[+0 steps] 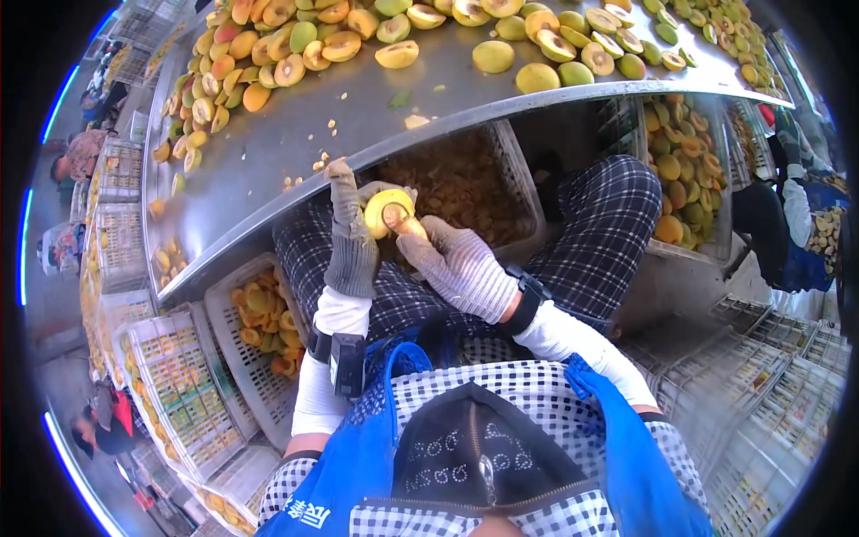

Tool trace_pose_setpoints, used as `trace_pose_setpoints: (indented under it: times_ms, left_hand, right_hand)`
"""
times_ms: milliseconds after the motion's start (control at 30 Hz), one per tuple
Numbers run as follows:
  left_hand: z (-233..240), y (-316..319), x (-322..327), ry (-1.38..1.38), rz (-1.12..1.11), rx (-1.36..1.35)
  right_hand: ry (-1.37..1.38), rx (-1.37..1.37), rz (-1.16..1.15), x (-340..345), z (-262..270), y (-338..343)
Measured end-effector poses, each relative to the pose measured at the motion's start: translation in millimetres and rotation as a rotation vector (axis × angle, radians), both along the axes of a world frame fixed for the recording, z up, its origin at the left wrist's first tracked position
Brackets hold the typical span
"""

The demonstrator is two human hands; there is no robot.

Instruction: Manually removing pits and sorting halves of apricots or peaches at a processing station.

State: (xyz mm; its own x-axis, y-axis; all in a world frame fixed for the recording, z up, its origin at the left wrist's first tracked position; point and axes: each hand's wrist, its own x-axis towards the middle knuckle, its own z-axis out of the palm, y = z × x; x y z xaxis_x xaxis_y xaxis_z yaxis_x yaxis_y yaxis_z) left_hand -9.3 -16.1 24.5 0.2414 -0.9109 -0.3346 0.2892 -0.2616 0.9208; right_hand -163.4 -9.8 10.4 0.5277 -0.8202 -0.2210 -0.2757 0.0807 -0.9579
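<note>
My left hand (356, 215), in a grey knit glove, grips a yellow peach half (380, 209) with its cut face turned towards my right hand. My right hand (463, 262), in a paler and stained glove, closes around a small tan-coloured tool (411, 227). The tool's end meets the hollow of the fruit, where a dark curved rim shows. My fingers cover much of the tool, so its full shape is hidden. Below both hands, between my knees, stands a plastic crate (523, 181) holding a brown heap of what look like pits and scraps (449, 181).
A steel worktable (268, 158) with a raised front lip carries many halved peaches (288, 67). Crates of fruit stand at my left (258, 376) and right (721, 235). Stacked crates (181, 382) line the left side. Other people (792, 221) are nearby on both sides.
</note>
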Motion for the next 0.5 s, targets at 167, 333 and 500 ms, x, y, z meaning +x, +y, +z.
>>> trace_pose_setpoints:
  times_ms: [167, 333, 500]
  left_hand:
    - [-0.4, -6.3, 18.2, -0.110, -0.116, 0.085]
    - [10.0, -27.9, 23.7, -0.271, -0.415, 0.259]
    - [-20.5, -30.1, -5.9, -0.653, -0.354, -0.389]
  right_hand:
    - [-0.074, 0.181, 0.134, 4.0, -10.3, 3.7]
    - [-0.245, 0.491, 0.108, -0.2, 0.4, -11.8]
    - [-0.130, -0.031, 0.000, -19.0, 5.0, -29.9]
